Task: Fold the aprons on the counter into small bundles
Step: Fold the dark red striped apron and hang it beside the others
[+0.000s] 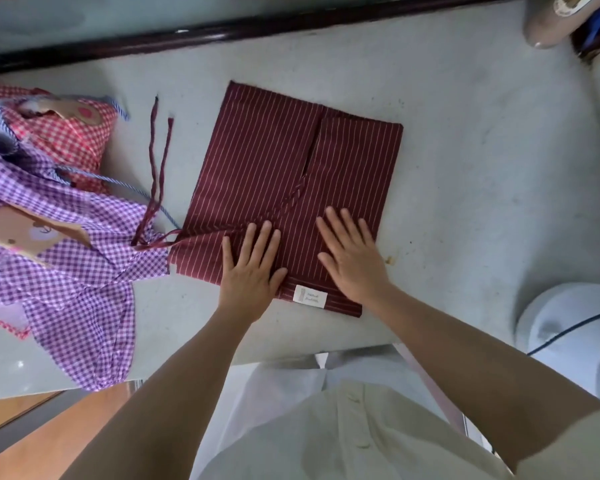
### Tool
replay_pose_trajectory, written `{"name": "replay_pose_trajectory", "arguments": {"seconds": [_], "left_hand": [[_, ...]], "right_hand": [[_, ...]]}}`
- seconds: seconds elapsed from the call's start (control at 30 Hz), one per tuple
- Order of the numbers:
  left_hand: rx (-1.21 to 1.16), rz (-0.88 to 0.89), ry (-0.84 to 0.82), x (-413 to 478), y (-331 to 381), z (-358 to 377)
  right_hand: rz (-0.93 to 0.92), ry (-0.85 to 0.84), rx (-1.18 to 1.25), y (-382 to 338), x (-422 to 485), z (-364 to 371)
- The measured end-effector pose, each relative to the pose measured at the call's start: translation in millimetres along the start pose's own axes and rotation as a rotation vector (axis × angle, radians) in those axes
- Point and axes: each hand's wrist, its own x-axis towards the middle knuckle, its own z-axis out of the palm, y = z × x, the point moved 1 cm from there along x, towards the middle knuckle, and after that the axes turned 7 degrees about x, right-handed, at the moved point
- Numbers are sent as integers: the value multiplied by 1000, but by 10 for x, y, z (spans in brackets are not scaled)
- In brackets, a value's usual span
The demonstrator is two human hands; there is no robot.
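A maroon apron with thin white stripes (274, 157) lies folded into a rough square on the grey counter (465, 168). Its ties (156, 168) trail off to the left. A white label (309, 296) shows at its near edge. My left hand (250, 268) rests flat on the near left part of the apron, fingers apart. My right hand (352, 256) lies flat beside it on the near right part. Neither hand grips the cloth. A purple gingham apron (70, 271) and a red gingham apron (73, 140) lie crumpled at the left.
A dark rail (222, 31) runs along the counter's far edge. A beige object (555, 22) stands at the far right corner, and a white rounded object (568, 327) with a dark cord sits at the near right. The purple apron hangs over the counter's near edge.
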Motion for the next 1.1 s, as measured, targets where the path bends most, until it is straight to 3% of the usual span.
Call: {"name": "replay_pose_trajectory", "arguments": {"seconds": [0.27,0.4,0.5,0.6,0.67,0.8,0.87,0.97,1.1], "left_hand": [[-84,26,-18,-147,-65,40],[-40,66,27,-387,-165,22],[-54,65,18,-509,-274,35],[-78,-22,19,-482,-298,-52],[-55,-41,16,-430,-319,-80],[-146,4,233,-425,-395,-121],[-170,27,317,-443,-435,-157],[-278,41,310,-442,-455,-298],[-448,2,1,-434,-602,-317]], "right_hand": [[-12,27,-43,277,-54,-92],[-201,156,48,101,-318,-129],[-233,68,86,84,-559,-38],[-207,-77,-25,115,-696,87],[-192,-63,-6,100,-704,105],[-161,31,101,58,-674,47],[-111,84,234,78,-691,8],[50,220,565,99,-666,-148],[283,230,788,190,-499,-443]]}}
